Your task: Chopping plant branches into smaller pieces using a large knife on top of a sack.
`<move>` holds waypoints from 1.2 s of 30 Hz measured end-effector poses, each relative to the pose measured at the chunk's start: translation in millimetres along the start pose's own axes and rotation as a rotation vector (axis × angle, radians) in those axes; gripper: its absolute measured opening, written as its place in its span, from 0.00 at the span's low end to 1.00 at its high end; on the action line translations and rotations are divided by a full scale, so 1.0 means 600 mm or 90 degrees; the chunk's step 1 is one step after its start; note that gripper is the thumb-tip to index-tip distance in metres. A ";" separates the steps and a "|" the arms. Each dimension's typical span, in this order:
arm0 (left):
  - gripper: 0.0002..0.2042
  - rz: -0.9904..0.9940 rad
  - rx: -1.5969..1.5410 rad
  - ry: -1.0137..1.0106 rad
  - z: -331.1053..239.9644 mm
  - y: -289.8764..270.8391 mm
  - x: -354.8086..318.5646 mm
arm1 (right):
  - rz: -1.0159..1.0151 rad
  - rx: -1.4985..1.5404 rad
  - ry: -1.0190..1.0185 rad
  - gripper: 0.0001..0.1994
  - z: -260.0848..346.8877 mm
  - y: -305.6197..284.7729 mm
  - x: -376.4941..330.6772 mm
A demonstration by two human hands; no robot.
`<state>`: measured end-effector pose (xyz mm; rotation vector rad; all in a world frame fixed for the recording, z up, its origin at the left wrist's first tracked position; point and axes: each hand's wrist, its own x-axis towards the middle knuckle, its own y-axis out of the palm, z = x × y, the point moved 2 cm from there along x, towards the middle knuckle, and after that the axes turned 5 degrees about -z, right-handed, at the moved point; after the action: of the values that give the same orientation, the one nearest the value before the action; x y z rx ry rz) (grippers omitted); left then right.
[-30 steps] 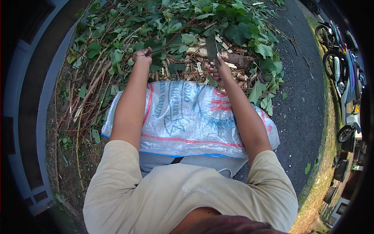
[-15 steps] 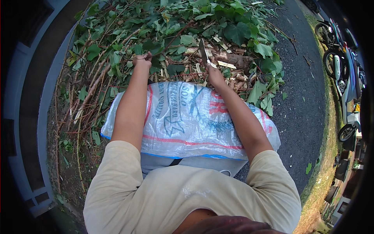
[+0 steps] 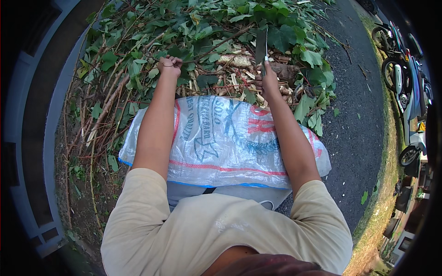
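Observation:
My left hand [image 3: 170,66] is closed around the thin end of a brown branch [image 3: 230,37]. That branch slants away to the upper right across the leaves. In my right hand [image 3: 268,83] is the handle of a machete [image 3: 261,46], its broad dark blade pointing away from me with a bright edge on the right. The blade is upright in the picture, close to the branch's far end; whether they touch I cannot tell. Below both hands, a white woven sack [image 3: 225,156] with red stripes and blue trim covers my lap.
Chopped wood pieces [image 3: 216,82] lie beyond the sack, beside a thick log [image 3: 284,71]. Green leaves [image 3: 281,39] heap up around them. Long cut branches [image 3: 108,101] pile on the left. Dark asphalt [image 3: 354,129] runs along the right, with parked motorcycles [image 3: 405,87] past a grass strip.
The machete has swung up and to the right with my right hand, from above the wood pieces. The branch in my left hand has shifted, its far end now further right.

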<state>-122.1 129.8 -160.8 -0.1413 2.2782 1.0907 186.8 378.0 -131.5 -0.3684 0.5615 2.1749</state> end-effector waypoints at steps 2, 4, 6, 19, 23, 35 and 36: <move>0.17 0.027 0.026 -0.005 -0.006 0.011 -0.011 | 0.003 0.013 -0.007 0.22 0.006 0.000 0.001; 0.20 0.206 0.179 0.085 -0.018 0.043 -0.029 | -0.026 0.026 -0.019 0.25 0.014 0.000 0.000; 0.21 0.278 0.221 0.123 -0.024 0.088 -0.084 | -0.039 0.044 -0.018 0.25 0.018 -0.012 0.001; 0.24 0.575 0.476 0.423 0.022 0.103 -0.190 | -0.027 -0.139 -0.146 0.24 -0.002 -0.013 0.024; 0.25 0.570 0.639 0.629 0.029 0.109 -0.188 | -0.026 -0.338 -0.204 0.27 0.001 0.007 -0.005; 0.32 1.002 0.841 0.685 0.042 0.132 -0.328 | 0.113 -0.561 -0.207 0.30 0.001 0.032 -0.010; 0.32 1.033 0.847 0.652 0.060 0.135 -0.344 | 0.111 -0.562 -0.208 0.30 0.001 0.027 -0.007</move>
<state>34.8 177.2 -7.6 2.4080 3.2793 -0.5439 176.7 366.6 -124.7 -0.4137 -0.6015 2.4854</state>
